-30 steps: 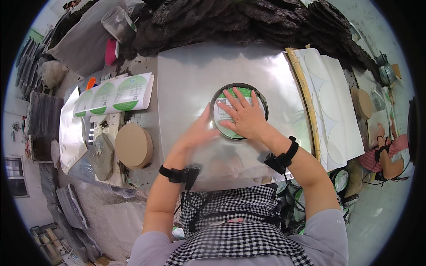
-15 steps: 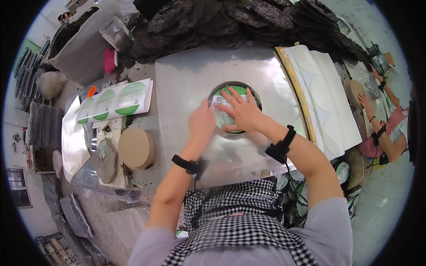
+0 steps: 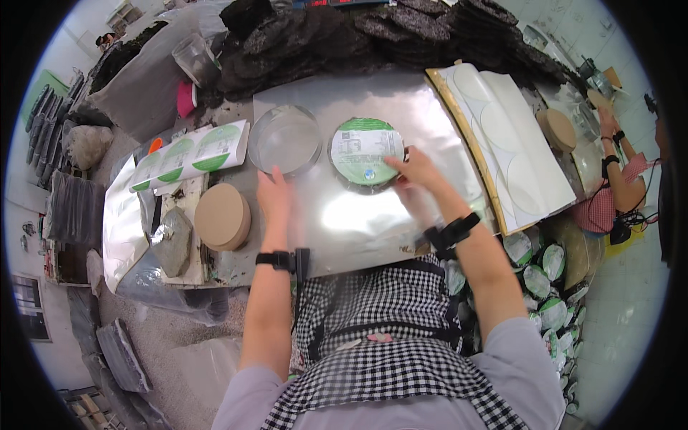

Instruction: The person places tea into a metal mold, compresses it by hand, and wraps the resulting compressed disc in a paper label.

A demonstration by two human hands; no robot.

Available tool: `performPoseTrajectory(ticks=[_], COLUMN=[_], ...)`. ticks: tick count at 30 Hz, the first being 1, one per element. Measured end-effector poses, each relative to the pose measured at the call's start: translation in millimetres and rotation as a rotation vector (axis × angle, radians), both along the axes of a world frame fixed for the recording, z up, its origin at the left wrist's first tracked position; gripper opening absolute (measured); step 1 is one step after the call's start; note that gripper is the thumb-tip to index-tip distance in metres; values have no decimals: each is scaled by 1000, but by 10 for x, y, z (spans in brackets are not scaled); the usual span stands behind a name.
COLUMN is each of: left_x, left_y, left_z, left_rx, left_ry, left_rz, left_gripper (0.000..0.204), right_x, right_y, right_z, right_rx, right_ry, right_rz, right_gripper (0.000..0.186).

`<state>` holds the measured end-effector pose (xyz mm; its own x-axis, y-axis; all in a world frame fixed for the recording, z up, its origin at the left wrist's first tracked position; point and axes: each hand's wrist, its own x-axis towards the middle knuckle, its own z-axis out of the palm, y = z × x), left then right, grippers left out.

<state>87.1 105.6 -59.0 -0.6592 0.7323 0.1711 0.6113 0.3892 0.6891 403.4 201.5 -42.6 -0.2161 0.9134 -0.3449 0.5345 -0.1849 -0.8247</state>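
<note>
A round flat pack [image 3: 364, 152] with a green-and-white label lies on a shiny metal sheet [image 3: 344, 240], its dark rim showing round the label. My right hand [image 3: 418, 170] grips its right edge, thumb on top of the label and the other fingers at the side. To the left, a hollow clear-grey ring [image 3: 285, 172] rests on the sheet's left part. Smeared by motion, my left hand [image 3: 274, 199] is just below the ring's near rim; whether it touches the ring cannot be made out.
Dark round dried seaweed cakes [image 3: 322, 46] are piled along the back. Label sheets [image 3: 208, 147] and a round brown block [image 3: 222, 217] stand left, white label sheets [image 3: 502, 136] right. Labelled packs [image 3: 552, 315] heap at lower right. A co-worker's arm [image 3: 623, 172] shows far right.
The ring that stood around the pack is off it and sits to the left. My left hand has moved left, and my right hand has gone from lying on the label to holding the pack's edge.
</note>
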Motion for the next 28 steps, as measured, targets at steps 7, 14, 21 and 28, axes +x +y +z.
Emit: performPoseTrajectory(ticks=[7,14,21,28], left_x=[581,1226,1680,1972], left_y=[-219,107,-97,49], left_z=[659,838,829,613], left_rx=[418,638,519,-171], left_ry=[-80,-160,-569,-601], left_rz=[-406,-496,-951,-1119], left_gripper=[57,32,59,66], right_x=[36,127,1659,3190], right_y=[-467,-772,-1446,-2811], right_z=[420,510,659,1239], right_rx=[78,186,446,1346], right_ry=[506,367,68,532], right_rz=[-99,-176,-596,-1068], right_gripper=[51,51,39,35])
